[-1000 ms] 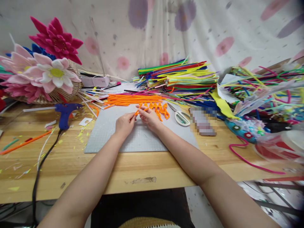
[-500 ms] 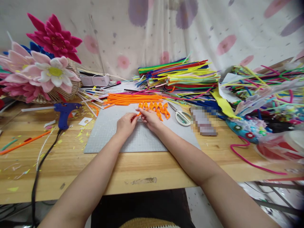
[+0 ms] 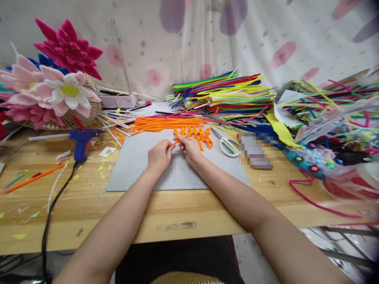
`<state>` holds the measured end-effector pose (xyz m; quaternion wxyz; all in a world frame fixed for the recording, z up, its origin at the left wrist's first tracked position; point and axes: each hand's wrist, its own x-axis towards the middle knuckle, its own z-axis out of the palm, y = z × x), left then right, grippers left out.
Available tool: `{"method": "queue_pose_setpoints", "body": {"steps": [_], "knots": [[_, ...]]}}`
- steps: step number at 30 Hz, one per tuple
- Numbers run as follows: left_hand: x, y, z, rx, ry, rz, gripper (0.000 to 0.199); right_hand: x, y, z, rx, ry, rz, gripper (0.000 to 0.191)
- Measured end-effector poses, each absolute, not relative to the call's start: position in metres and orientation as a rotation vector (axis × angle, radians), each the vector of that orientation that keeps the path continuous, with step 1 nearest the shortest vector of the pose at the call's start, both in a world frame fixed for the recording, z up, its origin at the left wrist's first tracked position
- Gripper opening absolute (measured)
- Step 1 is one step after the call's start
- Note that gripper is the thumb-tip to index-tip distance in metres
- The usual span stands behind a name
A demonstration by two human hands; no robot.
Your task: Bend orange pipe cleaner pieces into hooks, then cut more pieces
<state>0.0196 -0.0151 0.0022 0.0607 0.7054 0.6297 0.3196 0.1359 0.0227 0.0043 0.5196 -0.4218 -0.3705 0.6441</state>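
Over the grey cutting mat (image 3: 133,169), my left hand (image 3: 160,154) and my right hand (image 3: 190,149) meet with fingertips pinched on a short orange pipe cleaner (image 3: 175,142). Its shape is mostly hidden by the fingers. Just behind my right hand lie several bent, wavy orange pipe cleaner pieces (image 3: 204,138). Farther back, a row of straight orange pipe cleaners (image 3: 166,124) rests along the mat's rear edge. White-handled scissors (image 3: 227,148) lie to the right of my right hand, blades pointing away to the left.
A blue glue gun (image 3: 81,144) with a black cord lies at left, near fuzzy flowers (image 3: 69,88). Bundles of coloured pipe cleaners (image 3: 225,92) are stacked at the back. A blurred flat object (image 3: 256,152) sits right of the scissors. At far right stands a red and white tub (image 3: 352,181).
My fingers have shifted slightly on the orange pipe cleaner, the left hand turning a little. The whole view has drifted slightly; the other things stay where they were.
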Motion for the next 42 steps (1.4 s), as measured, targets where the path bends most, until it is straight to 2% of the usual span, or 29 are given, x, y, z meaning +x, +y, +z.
{"method": "queue_pose_setpoints", "body": {"steps": [6,13,23,27,36,42], "knots": [[0.019,-0.019,0.005,2.104,1.869,1.007,0.016,0.147,0.035,0.011,-1.081,-0.832,1.485,0.02],[0.002,-0.015,0.003,1.864,1.876,1.105,0.016,0.198,0.063,0.026,-1.057,-0.882,1.304,0.025],[0.001,-0.014,-0.002,1.824,1.643,1.232,0.027,0.18,0.047,0.03,-0.972,-1.107,1.279,0.031],[-0.001,-0.011,-0.007,1.78,1.63,1.241,0.027,0.178,0.048,0.021,-1.09,-1.229,1.269,0.031],[-0.01,-0.002,-0.006,1.622,1.738,1.46,0.029,0.17,0.046,0.005,-1.207,-1.655,1.054,0.019],[-0.014,-0.001,-0.004,1.624,1.921,1.503,0.02,0.168,0.04,0.012,-1.152,-1.663,1.135,0.02]]}}
